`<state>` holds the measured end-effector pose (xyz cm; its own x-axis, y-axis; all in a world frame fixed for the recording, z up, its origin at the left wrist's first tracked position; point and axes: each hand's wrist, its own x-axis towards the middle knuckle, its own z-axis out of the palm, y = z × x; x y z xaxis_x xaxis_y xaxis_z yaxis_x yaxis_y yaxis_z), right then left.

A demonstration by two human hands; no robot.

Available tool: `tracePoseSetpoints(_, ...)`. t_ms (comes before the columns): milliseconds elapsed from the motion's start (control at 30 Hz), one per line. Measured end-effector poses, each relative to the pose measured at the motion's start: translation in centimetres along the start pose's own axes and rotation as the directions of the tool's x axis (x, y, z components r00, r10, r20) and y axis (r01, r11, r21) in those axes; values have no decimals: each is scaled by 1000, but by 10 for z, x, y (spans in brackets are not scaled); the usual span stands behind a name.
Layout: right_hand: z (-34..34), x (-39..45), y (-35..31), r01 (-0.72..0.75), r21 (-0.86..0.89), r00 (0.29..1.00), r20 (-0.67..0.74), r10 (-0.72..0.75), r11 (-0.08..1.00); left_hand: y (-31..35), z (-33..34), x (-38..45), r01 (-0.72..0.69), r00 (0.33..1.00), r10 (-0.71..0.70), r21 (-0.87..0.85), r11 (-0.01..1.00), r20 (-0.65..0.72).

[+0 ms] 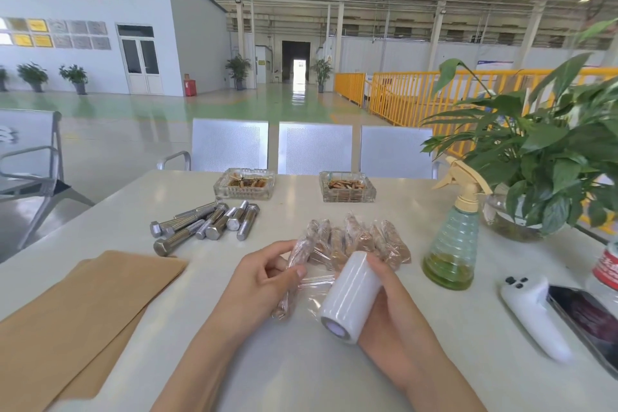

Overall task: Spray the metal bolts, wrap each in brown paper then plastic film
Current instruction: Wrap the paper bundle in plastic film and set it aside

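Right hand (pixel 384 291) grips the film roll (pixel 351 294); left hand (pixel 264 281) pinches a paper-wrapped bolt (pixel 294 274), clear film stretched between them, near the table's (pixel 301 371) front edge.

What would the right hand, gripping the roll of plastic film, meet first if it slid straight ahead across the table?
Most likely the row of wrapped bolts just beyond the right hand and film roll; depth is unclear.
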<state>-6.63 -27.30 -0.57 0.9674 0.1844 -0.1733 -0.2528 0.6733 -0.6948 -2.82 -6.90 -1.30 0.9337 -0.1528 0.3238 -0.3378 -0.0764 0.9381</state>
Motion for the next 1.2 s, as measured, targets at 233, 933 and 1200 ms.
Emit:
tracePoseSetpoints(233,1,-4,0,-60,52,998,-33,62,997,-10,11,-1,8,998,7,242,970,-60)
tracePoseSetpoints(933,-6,-3,1,-39,23,999,-8,39,999,-2,10,1,154,985,-163,-143,978,-54)
tracePoseSetpoints(1200,1,6,1,-114,-18,990,86,115,993,-9,10,5,87,979,-21,320,944,-204)
